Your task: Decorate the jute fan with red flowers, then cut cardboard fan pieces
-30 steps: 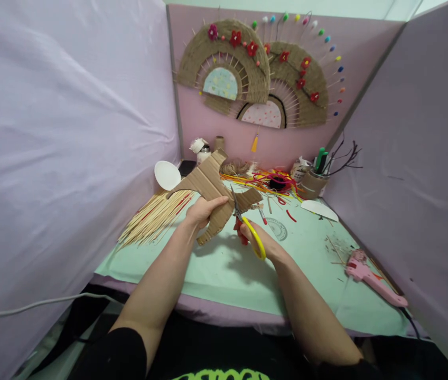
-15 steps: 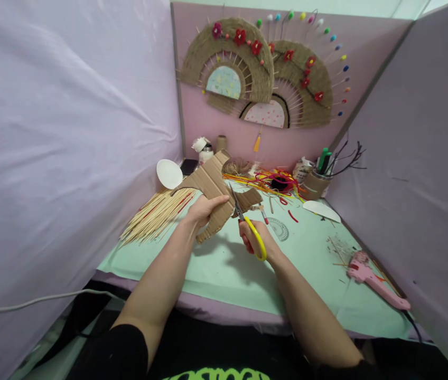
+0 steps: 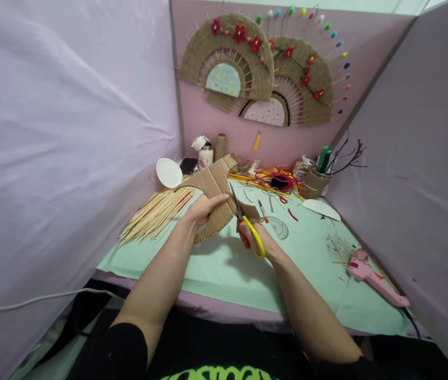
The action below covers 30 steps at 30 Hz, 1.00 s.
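Note:
My left hand (image 3: pixel 204 208) grips a curved piece of brown corrugated cardboard (image 3: pixel 212 182), its thumb lying across the face. The piece is held tilted above the table. In my right hand (image 3: pixel 254 235) is a pair of scissors (image 3: pixel 259 244) with a yellow and red handle. Their blades point up and away from me, at the cardboard's right edge. A cut strip of cardboard (image 3: pixel 250 211) hangs beside the blades, just beyond my right hand; whether it is still joined to the main piece is hidden.
Thin wooden sticks (image 3: pixel 155 216) lie at the left. A pink glue gun (image 3: pixel 374 277) rests at the right edge. A protractor (image 3: pixel 278 227) and a pen (image 3: pixel 262 210) lie beyond my right hand. Colourful pipe cleaners (image 3: pixel 271 179) and a brown pen holder (image 3: pixel 314 183) stand behind.
The cardboard has turned slightly, and its upper tip has shifted right. The strip beside the scissors has dropped lower, uncovering the pen. My right hand has moved slightly left.

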Each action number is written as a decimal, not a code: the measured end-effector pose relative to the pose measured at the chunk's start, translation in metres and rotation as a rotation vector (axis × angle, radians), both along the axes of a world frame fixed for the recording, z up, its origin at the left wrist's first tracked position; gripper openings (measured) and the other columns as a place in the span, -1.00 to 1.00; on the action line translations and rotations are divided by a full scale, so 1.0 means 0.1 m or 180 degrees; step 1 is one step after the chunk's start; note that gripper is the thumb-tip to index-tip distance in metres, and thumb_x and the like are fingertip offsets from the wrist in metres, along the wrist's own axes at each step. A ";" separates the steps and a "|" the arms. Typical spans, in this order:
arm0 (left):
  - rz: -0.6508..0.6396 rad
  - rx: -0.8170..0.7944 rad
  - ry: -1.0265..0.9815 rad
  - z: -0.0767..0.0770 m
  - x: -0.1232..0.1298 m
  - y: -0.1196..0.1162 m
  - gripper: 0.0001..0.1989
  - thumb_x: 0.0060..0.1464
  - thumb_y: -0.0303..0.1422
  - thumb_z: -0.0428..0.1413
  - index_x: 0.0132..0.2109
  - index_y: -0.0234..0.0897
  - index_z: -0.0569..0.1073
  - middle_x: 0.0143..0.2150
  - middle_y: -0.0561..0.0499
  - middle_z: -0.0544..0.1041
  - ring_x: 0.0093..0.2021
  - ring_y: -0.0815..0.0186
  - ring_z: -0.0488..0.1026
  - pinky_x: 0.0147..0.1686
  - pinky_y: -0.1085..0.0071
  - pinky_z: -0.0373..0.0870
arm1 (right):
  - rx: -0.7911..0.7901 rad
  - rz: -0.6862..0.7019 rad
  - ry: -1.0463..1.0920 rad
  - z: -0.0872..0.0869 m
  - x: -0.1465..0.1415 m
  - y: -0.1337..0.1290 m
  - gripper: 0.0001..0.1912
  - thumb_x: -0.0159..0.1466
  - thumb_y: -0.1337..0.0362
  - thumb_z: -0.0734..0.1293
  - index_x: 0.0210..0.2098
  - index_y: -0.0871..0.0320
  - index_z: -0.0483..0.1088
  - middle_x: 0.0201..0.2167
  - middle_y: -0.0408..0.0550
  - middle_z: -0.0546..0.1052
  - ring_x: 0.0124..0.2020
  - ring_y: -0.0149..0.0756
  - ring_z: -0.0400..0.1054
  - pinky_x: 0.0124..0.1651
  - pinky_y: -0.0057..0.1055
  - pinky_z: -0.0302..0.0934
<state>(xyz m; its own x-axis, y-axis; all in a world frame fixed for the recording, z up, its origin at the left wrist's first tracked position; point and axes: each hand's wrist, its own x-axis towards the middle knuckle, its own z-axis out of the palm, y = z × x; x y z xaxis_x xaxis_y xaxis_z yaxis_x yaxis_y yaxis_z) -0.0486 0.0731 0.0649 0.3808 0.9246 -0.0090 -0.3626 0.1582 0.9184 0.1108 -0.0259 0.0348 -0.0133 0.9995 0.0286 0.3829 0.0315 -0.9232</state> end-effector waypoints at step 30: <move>-0.0122 0.0260 0.0458 0.00 -0.05 0.03 -0.34 -0.25 -0.25 0.38 0.06 -0.27 0.44 -0.03 -0.14 0.59 -0.08 0.12 0.54 -0.09 0.23 0.49 | -0.0137 -0.0032 -0.0569 -0.06 0.18 0.04 -0.63 0.25 -0.04 0.19 -0.51 0.10 0.17 -0.68 -0.22 0.24 -0.69 -0.43 0.15 -0.61 -0.47 0.05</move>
<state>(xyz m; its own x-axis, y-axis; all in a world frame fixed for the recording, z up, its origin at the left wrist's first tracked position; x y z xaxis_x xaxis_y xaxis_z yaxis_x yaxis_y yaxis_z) -0.0537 0.0759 0.0648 0.4161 0.9093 0.0086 -0.2216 0.0922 0.9708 0.1288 -0.0222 0.0293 -0.0042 0.9999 -0.0161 0.5410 -0.0112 -0.8409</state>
